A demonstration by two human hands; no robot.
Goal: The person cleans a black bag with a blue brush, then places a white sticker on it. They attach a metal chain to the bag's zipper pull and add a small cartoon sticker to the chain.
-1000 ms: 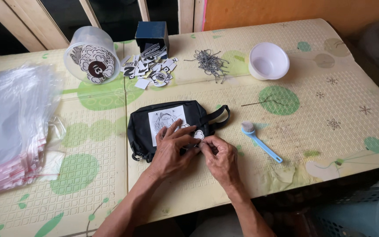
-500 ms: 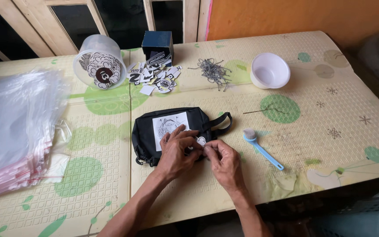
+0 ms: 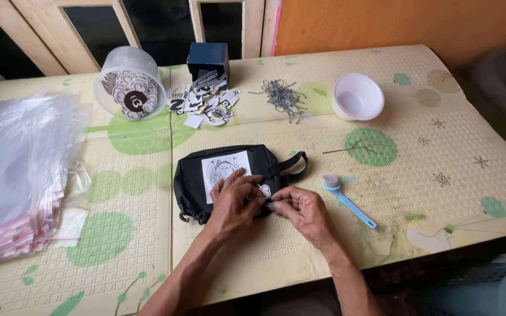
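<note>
Two hands meet at the near edge of the black pouch [image 3: 229, 178], and from my remote seat that is where I keep my eye. The left hand [image 3: 233, 203] lies on the pouch's lower right corner, fingers curled down and pinching a small white cloud-shaped tag [image 3: 264, 190]. The right hand [image 3: 303, 210], at 3 o'clock from the left, pinches thumb to forefinger on something thin at that same tag; it is too small for me to tell what.

The pouch lies flat on the padded mat [image 3: 417, 193], white printed label up, its strap loop at 2 o'clock. I judge the risk is here: a pull by either hand could drag the pouch or tear the tag loose.

At 3 o'clock from the right hand lies a blue-handled brush [image 3: 346, 198]; a sweeping wrist could knock it off the near edge.

Farther off, at 12 o'clock, are a heap of metal pins [image 3: 282, 98], loose printed tags [image 3: 203, 105], and a white bowl [image 3: 356, 96]; stacked plastic bags [image 3: 16, 169] sit at 9 o'clock.
</note>
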